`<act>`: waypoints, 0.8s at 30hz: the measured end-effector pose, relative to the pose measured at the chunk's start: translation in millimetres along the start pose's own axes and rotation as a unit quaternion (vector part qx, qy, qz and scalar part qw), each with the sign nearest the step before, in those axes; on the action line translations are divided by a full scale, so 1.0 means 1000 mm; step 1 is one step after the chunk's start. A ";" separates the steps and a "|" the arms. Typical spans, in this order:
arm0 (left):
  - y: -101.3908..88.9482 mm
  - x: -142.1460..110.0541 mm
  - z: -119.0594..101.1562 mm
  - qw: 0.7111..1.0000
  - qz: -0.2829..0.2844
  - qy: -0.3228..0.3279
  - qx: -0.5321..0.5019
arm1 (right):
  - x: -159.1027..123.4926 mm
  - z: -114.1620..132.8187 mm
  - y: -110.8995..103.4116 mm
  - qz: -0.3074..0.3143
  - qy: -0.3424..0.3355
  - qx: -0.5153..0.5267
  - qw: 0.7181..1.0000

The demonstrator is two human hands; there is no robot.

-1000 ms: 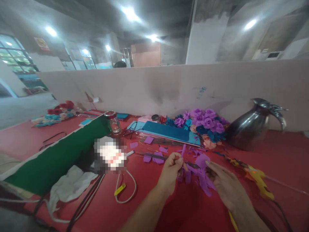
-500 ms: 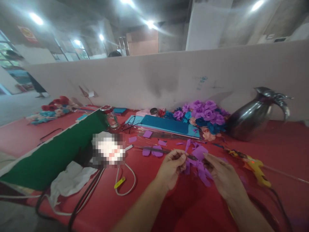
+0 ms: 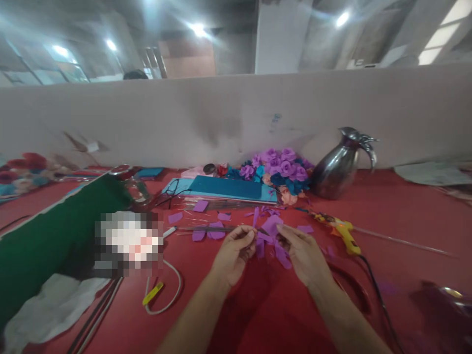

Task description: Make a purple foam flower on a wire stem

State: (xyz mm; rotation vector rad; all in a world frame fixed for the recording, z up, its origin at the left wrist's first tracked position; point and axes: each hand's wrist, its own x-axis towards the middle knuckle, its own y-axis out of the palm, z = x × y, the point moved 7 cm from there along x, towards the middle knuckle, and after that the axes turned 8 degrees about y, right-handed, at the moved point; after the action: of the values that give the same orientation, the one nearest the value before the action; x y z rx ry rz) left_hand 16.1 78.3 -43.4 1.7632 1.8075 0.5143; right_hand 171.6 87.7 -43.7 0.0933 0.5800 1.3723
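My left hand (image 3: 236, 250) is closed in a pinch around a thin dark stem (image 3: 262, 231), whose tip points right. A purple paper petal (image 3: 273, 225) is pinched between the thumb and fingers of my right hand (image 3: 304, 253), right beside that tip. Whether petal and stem touch, I cannot tell. Loose purple paper strips (image 3: 282, 256) lie under and between the hands. Left of my left hand, dark stems (image 3: 214, 228) rest across several cut purple pieces (image 3: 199, 236).
A yellow glue gun (image 3: 346, 236) with a black cord lies at right. Behind are a steel jug (image 3: 335, 167), purple paper flowers (image 3: 287, 164) and blue paper sheets (image 3: 228, 189). Leftward stand a green panel (image 3: 66, 231), a glass jar (image 3: 137, 191) and a white cable (image 3: 180, 282).
The view has turned to the right, so everything sits farther left in the picture. Both hands keep nearly the same pinch on the stem and the petal.
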 end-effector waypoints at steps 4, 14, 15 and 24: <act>0.002 0.000 0.001 1.000 0.002 -0.009 0.011 | -0.001 -0.002 0.005 0.004 0.009 0.004 1.000; 0.009 -0.004 0.010 0.998 0.002 -0.026 0.052 | 0.001 -0.004 0.005 0.032 -0.007 -0.003 0.999; 0.010 -0.005 0.009 0.998 0.003 -0.022 0.053 | 0.001 -0.003 0.005 0.031 -0.009 0.001 0.999; 0.009 -0.005 0.006 0.997 -0.001 -0.004 0.075 | -0.005 0.003 0.006 0.028 -0.013 -0.018 0.999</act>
State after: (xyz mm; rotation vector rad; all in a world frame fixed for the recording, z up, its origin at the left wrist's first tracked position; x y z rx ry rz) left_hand 27.0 73.3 -42.2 1.8598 1.8832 0.3784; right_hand 167.2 84.9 -37.4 0.0978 0.5347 1.4331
